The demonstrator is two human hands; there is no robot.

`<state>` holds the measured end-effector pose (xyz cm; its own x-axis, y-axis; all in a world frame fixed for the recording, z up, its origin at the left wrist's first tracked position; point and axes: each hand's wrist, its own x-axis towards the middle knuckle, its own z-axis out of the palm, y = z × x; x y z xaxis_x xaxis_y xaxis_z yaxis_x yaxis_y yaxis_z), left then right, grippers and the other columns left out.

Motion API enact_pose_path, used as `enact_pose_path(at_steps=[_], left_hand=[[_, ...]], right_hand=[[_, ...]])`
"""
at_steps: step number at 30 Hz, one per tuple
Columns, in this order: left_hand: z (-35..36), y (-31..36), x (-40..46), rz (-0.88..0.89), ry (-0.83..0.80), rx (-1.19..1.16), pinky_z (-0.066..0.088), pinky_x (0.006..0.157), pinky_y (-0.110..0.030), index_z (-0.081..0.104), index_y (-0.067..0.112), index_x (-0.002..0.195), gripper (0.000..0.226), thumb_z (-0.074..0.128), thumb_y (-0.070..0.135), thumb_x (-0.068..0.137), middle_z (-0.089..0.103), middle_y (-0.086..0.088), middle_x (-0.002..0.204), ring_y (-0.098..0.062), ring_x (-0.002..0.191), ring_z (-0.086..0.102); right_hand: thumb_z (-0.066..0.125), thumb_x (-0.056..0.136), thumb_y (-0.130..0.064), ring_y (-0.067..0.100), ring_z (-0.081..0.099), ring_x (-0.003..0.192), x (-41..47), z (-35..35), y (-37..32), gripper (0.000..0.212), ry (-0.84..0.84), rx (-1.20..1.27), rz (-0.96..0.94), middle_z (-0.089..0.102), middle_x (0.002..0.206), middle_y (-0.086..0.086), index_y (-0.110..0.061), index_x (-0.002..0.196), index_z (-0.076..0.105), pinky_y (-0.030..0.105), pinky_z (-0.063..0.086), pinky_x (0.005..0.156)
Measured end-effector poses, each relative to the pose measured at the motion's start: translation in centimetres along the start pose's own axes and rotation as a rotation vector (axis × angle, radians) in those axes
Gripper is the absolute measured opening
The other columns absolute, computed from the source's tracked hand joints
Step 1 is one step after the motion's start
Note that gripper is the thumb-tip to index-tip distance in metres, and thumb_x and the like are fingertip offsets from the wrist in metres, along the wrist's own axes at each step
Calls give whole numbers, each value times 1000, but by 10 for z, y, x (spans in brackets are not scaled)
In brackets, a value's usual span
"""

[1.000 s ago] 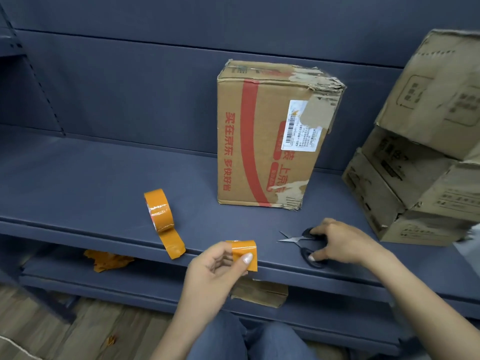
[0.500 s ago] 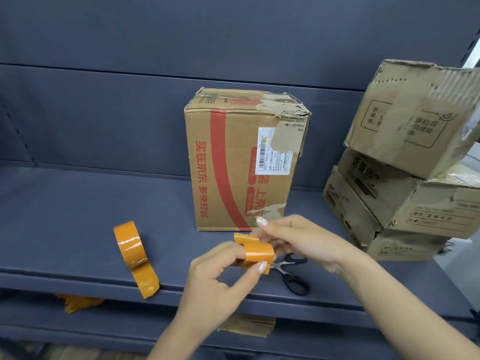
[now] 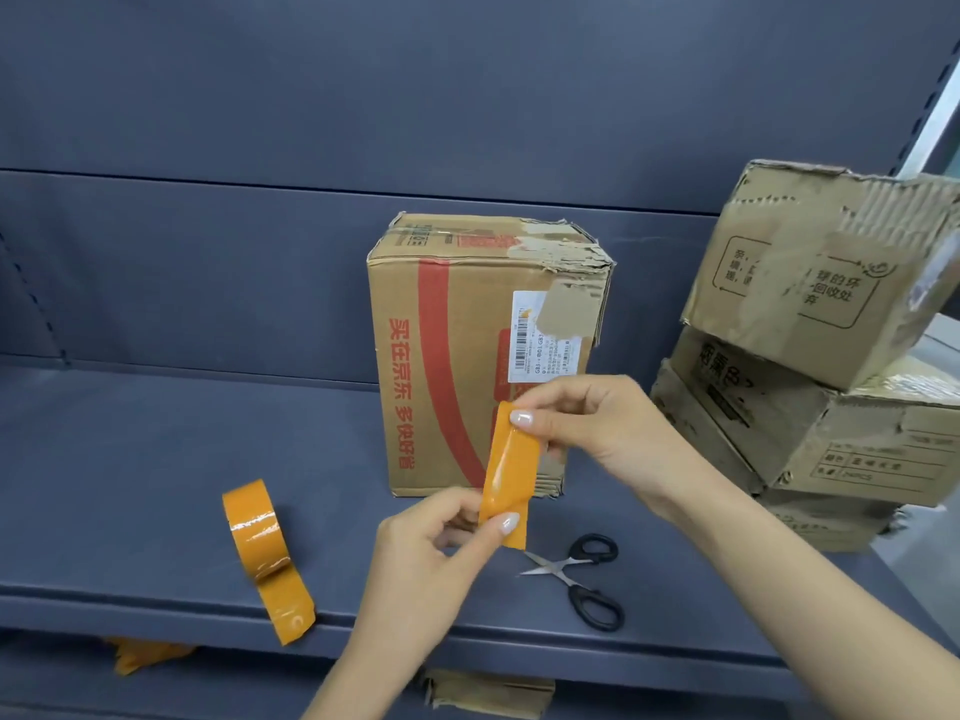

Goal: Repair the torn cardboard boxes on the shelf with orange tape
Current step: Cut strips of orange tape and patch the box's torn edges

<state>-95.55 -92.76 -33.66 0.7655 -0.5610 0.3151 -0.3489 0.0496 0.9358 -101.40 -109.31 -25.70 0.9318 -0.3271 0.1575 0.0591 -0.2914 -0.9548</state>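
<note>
Pinching the cut strip of orange tape (image 3: 508, 472) at both ends, the two hands have it stretched nearly upright in front of the red-printed box (image 3: 467, 356): the right hand (image 3: 587, 423) grips the top end between thumb and fingers, the left hand (image 3: 441, 537) nips the bottom end the same way. To do this step well, I would keep the strip taut so it cannot fold back and stick to itself, and keep the pinches out at the very ends, so little of the sticky side is spoiled by skin. Which face is sticky I cannot tell from here

The torn places on that box look to be the ragged top right corner (image 3: 576, 262) and the frayed lower right corner, which sits just behind the strip. Whichever is meant, one end should go down first on sound cardboard beside the tear, then the strip be smoothed across with a flat finger, pressing loose flaps shut beneath it. The box may slide on the shelf (image 3: 156, 459), so bracing it with the free fingers would help

Outward from the hands, the scissors (image 3: 582, 579) lie open just to the right on the shelf, and the tape roll (image 3: 257, 527) stands on edge to the left with its loose tail hanging over the shelf lip. More worn boxes (image 3: 810, 381) are stacked at the right, not yet patched as far as I can see
</note>
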Motion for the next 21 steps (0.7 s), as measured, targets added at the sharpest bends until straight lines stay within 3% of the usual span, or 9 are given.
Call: enact_pose_path(at_steps=[2,6,11,16,21], left_hand=[[3,9,11,-79,-32,-71,51,65,-15,73,17,76,5,73,14,79,73,2,71,-8,65,67],[12,33,38,-177,-133,-202,54,65,-19,76,10,82,6,73,15,80,73,-6,72,-10,60,65],[34,65,79,-268,-198,-360,51,59,-17,75,4,82,14,76,18,79,67,-6,65,-8,54,59],[53,91,110,-187,-121,-376,51,62,-16,74,4,85,16,77,19,80,65,0,61,-7,54,58],[63,98,131,-187,-72,-363,53,62,-16,73,1,89,18,76,17,82,65,-4,65,-6,51,57]], right_hand=[[75,77,-12,11,66,64,1,-7,-9,2,82,16,-74,73,74,7,-13,79,76,17,51,60],[77,74,-22,16,72,77,3,-27,-29,5,220,-190,-258,76,79,0,-21,79,77,28,58,77],[77,82,-18,14,70,79,25,-62,-58,8,360,-365,-388,75,79,-6,-26,79,75,22,56,74],[76,83,-26,-2,67,79,68,-95,-65,4,397,-423,-312,74,83,-12,-23,86,77,8,44,64],[77,82,-25,2,65,83,104,-109,-59,3,388,-406,-186,73,83,-11,-24,85,77,13,42,66]])
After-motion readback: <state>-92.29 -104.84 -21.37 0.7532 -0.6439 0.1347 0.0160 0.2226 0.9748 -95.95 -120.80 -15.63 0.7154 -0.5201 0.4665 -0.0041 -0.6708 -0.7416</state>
